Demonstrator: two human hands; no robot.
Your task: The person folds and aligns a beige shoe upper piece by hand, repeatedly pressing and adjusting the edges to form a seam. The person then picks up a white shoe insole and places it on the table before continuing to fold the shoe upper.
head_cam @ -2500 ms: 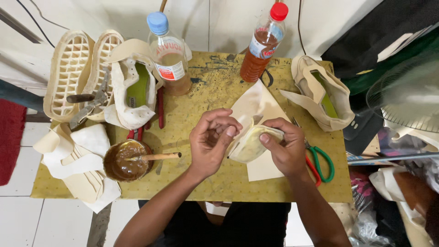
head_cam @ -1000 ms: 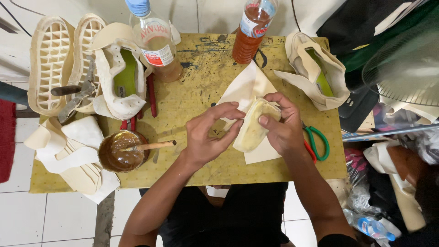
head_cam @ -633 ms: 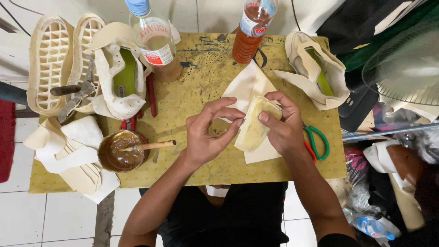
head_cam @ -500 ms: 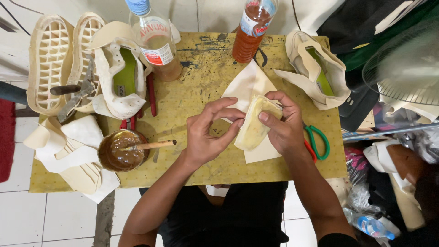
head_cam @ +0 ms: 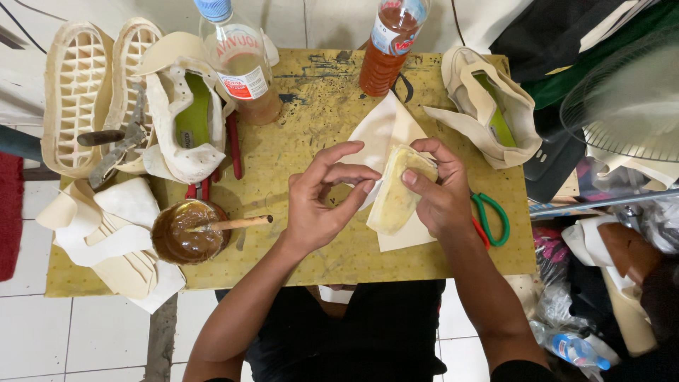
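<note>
We see the pale yellowish, glue-smeared shoe insole piece pinched above the white paper sheet in our right hand; our left hand, fingers parted, holds nothing. It could stick to fingertips (wet glue), or an elbow could tip the brown glue bowl.

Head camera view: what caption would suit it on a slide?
Right hand holds a pale shoe piece, left hand beside it, above a yellow table.

Shoemaking workshop: soles, shoe uppers, glue bowl, worktable.
</note>
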